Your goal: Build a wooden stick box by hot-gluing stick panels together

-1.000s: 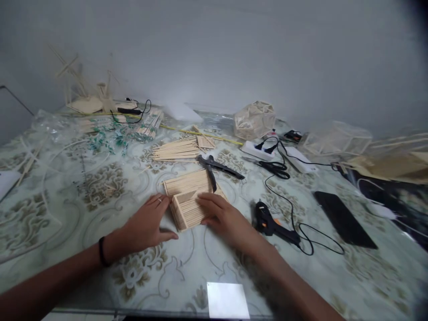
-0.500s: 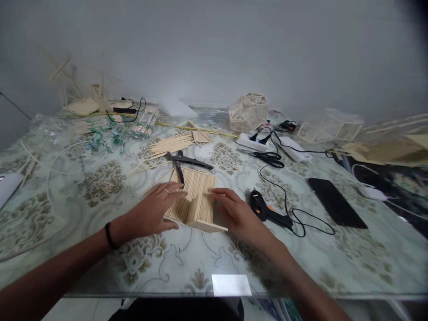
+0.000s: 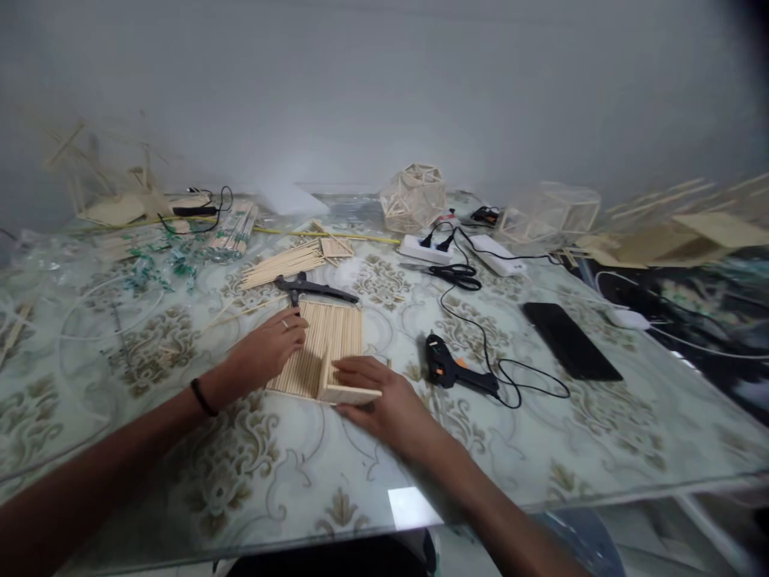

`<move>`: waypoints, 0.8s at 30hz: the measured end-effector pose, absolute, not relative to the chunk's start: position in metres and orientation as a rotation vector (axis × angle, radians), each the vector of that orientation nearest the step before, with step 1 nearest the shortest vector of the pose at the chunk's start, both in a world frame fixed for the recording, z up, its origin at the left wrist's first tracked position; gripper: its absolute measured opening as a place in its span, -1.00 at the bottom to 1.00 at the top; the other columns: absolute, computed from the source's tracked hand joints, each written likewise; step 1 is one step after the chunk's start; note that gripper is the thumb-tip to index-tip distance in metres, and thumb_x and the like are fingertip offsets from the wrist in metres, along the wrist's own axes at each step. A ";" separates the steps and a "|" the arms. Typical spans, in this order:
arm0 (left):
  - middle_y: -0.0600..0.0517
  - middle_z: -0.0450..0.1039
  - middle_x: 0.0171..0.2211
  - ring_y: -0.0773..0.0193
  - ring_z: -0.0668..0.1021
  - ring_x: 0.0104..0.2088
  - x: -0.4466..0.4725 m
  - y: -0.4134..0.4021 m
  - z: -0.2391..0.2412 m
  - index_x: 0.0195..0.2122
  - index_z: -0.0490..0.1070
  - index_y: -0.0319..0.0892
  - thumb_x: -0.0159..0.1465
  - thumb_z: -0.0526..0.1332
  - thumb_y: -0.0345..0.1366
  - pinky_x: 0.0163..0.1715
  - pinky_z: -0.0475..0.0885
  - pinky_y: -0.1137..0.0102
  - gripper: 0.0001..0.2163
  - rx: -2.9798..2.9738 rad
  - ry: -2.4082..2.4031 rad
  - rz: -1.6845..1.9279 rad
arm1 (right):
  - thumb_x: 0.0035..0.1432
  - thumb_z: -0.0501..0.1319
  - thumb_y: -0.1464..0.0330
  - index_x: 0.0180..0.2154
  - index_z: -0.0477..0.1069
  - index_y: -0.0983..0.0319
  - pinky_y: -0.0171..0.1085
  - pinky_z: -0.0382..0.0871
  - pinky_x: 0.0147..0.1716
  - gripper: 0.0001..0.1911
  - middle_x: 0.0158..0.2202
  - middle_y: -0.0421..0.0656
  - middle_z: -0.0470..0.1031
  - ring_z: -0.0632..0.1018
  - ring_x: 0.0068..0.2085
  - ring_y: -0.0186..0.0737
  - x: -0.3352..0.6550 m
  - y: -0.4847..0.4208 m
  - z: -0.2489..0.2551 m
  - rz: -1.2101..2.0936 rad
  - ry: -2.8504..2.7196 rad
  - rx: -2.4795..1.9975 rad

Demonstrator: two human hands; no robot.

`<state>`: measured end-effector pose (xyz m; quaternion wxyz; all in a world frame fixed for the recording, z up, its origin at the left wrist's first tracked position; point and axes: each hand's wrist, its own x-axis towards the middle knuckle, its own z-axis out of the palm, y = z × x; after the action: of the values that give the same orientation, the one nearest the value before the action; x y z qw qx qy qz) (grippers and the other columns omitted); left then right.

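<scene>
A flat panel of thin wooden sticks (image 3: 330,324) lies on the table, with two small stick walls (image 3: 349,394) standing upright at its near end. My right hand (image 3: 388,405) grips the front wall, thumb outside and fingers inside the corner. At the panel's far left edge, my left hand (image 3: 264,353) has its fingers curled around the near handle of black-handled pliers (image 3: 328,289). The pliers' other handle rests across the panel's far edge. My left fingertips are partly hidden.
A black glue gun (image 3: 460,373) lies to the right, its cord looping near a phone (image 3: 570,340). Scissors (image 3: 453,276) and a power strip (image 3: 424,249) are behind. Loose sticks (image 3: 282,264) lie beyond the pliers. Stick frame models (image 3: 413,199) stand at the back.
My left hand has gone from lying flat over the panel to closing on the pliers' handle. My right hand has moved from the panel's right side to the front wall. The view has shifted right.
</scene>
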<state>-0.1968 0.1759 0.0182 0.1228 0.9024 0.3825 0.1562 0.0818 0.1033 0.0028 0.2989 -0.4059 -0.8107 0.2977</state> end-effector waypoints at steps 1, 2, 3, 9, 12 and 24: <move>-0.15 0.63 0.09 0.01 0.50 0.34 -0.199 0.180 0.018 -0.13 0.57 -0.16 0.48 0.07 -0.49 0.45 0.37 -0.07 -0.74 2.628 1.143 0.470 | 0.26 0.43 0.44 0.03 0.64 0.18 0.11 0.52 0.23 -0.70 0.14 0.06 0.67 0.64 0.18 0.09 0.083 0.105 0.005 0.803 -2.123 -1.095; -0.15 0.63 0.07 0.02 0.52 0.32 -0.203 0.183 0.018 -0.10 0.56 -0.17 0.48 0.05 -0.50 0.43 0.40 -0.06 -0.73 2.619 1.179 0.486 | 0.28 0.40 0.46 0.01 0.64 0.19 0.07 0.54 0.20 -0.73 0.10 0.05 0.68 0.66 0.14 0.05 0.085 0.106 0.007 0.812 -2.092 -1.112; -0.16 0.62 0.08 0.01 0.53 0.32 -0.208 0.185 0.017 -0.07 0.56 -0.17 0.47 0.05 -0.50 0.40 0.43 -0.06 -0.73 2.607 1.214 0.501 | 0.29 0.38 0.48 0.00 0.65 0.20 0.04 0.56 0.18 -0.75 0.07 0.04 0.69 0.68 0.11 0.03 0.086 0.107 0.010 0.827 -2.060 -1.124; -0.15 0.63 0.12 -0.01 0.55 0.32 -0.233 0.191 0.021 0.02 0.57 -0.17 0.46 0.02 -0.46 0.37 0.48 -0.05 -0.67 2.526 1.378 0.583 | 0.29 0.38 0.40 -0.11 0.67 0.20 -0.06 0.62 0.03 -0.86 -0.02 -0.02 0.71 0.71 0.00 -0.02 0.089 0.111 0.024 1.024 -1.874 -1.078; -0.15 0.63 0.13 -0.02 0.56 0.30 -0.236 0.195 0.026 0.03 0.58 -0.17 0.51 0.07 -0.35 0.38 0.43 -0.08 -0.72 2.490 1.412 0.623 | 0.32 0.35 0.31 -0.04 0.64 0.19 -0.07 0.62 0.03 -0.80 -0.03 -0.04 0.72 0.71 0.02 -0.04 0.090 0.109 0.034 1.134 -1.764 -1.025; -0.22 0.40 0.40 -0.08 0.51 0.37 -0.243 0.155 0.076 0.41 0.30 -0.11 0.57 -0.12 0.20 0.38 0.44 -0.02 -0.37 2.308 1.305 0.687 | 0.27 0.43 0.09 -0.29 0.59 0.17 -0.19 0.50 -0.11 -0.71 -0.24 -0.18 0.65 0.61 -0.19 -0.18 0.083 0.083 0.081 1.497 -1.339 -0.946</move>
<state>-0.2427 0.1554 0.0759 0.1998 0.8257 0.4669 0.2457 0.0829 0.0832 0.0807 0.4447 -0.3817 -0.5403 0.6038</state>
